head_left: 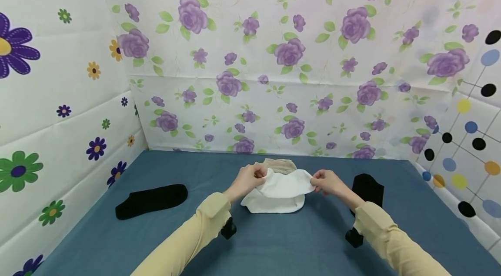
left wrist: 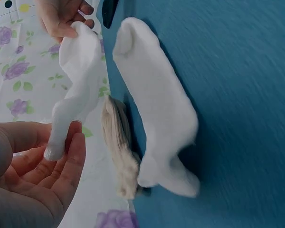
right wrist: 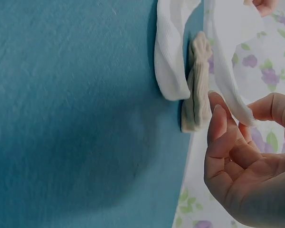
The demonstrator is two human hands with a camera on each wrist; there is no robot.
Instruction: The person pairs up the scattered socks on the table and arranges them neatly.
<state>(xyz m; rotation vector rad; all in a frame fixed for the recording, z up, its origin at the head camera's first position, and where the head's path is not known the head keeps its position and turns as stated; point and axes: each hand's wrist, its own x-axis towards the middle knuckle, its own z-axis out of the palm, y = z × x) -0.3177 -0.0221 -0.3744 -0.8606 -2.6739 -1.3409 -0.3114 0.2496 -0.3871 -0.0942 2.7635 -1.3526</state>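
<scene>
A white sock (head_left: 287,184) is stretched sideways between both hands, raised above the table. My left hand (head_left: 247,179) pinches one end of it between thumb and fingers. The other end is pinched by my right hand (head_left: 331,181). Below it a second white sock (left wrist: 156,90) lies flat on the blue cloth, partly hidden in the head view. Just behind, a beige sock or bunched pair of socks (right wrist: 197,85) lies at the back of the table.
One black sock (head_left: 152,201) lies on the left of the blue tablecloth (head_left: 297,245). Another black sock (head_left: 369,189) is on the right, partly covered by the right forearm. Floral cloth walls (head_left: 250,71) stand behind and at the sides.
</scene>
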